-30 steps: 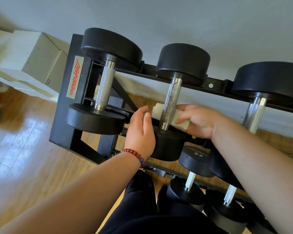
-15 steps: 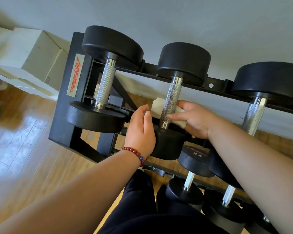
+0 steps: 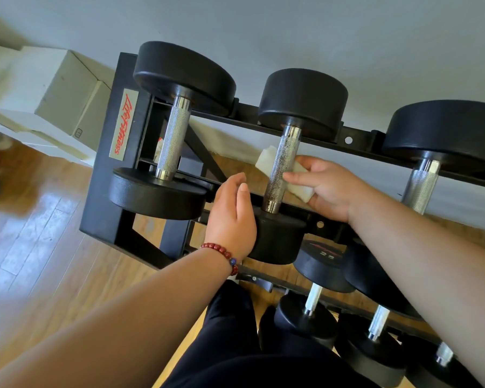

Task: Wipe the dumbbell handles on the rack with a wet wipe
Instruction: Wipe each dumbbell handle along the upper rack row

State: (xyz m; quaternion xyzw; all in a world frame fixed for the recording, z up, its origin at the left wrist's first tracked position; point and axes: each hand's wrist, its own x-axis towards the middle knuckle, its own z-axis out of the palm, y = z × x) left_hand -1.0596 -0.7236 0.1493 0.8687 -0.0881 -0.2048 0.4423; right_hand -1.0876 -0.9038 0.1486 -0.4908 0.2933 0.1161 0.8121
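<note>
Three dumbbells line the top tier of the rack point(image 3: 101, 191), and the wiping is going on at the middle one right now. Far out past the left hand, pale boxes point(image 3: 53, 88) sit on the wood floor point(image 3: 39, 247). Coming in, the left-most handle point(image 3: 174, 138) stands bare and shiny, just beyond the left hand's fingertips; whether it's been cleaned, I can't tell.

Now the left hand point(image 3: 231, 217), red bead bracelet point(image 3: 224, 254) at the wrist: fingers loose and fairly straight, palm resting against the near head point(image 3: 277, 239) of the middle dumbbell, steadying it, I'd say. Between the two hands runs the middle handle point(image 3: 282, 169), dull and speckled. The wet wipe point(image 3: 298, 190) passes behind it, a corner poking out on the left-hand side. The right hand point(image 3: 328, 189) pinches the wipe, finger and thumb pressing it to the bar.

Beyond the right hand, the right-most handle point(image 3: 420, 186) waits, and so do the smaller dumbbells point(image 3: 314, 301) on the tier beneath both forearms. Early going, by my reckoning: plenty left.
</note>
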